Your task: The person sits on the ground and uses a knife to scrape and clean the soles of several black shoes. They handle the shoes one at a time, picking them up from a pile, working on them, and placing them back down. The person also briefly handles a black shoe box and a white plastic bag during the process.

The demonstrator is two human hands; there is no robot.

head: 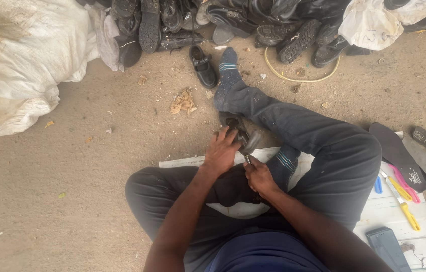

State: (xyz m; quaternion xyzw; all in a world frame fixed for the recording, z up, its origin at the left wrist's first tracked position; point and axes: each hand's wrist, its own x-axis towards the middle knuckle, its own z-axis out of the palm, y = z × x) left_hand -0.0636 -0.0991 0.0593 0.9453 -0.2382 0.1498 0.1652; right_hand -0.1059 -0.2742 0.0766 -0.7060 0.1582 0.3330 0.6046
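Gripping a dark shoe (237, 132) at the lap, left hand (221, 151) has fingers clenched over it; right hand (259, 176) pinches a small tool (248, 159) beside it. Work looks midway, shoe unfinished.

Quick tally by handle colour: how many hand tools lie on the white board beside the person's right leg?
Yellow-handled tools: 2
Blue-handled tool: 1
Pink-handled tool: 1
Total: 4
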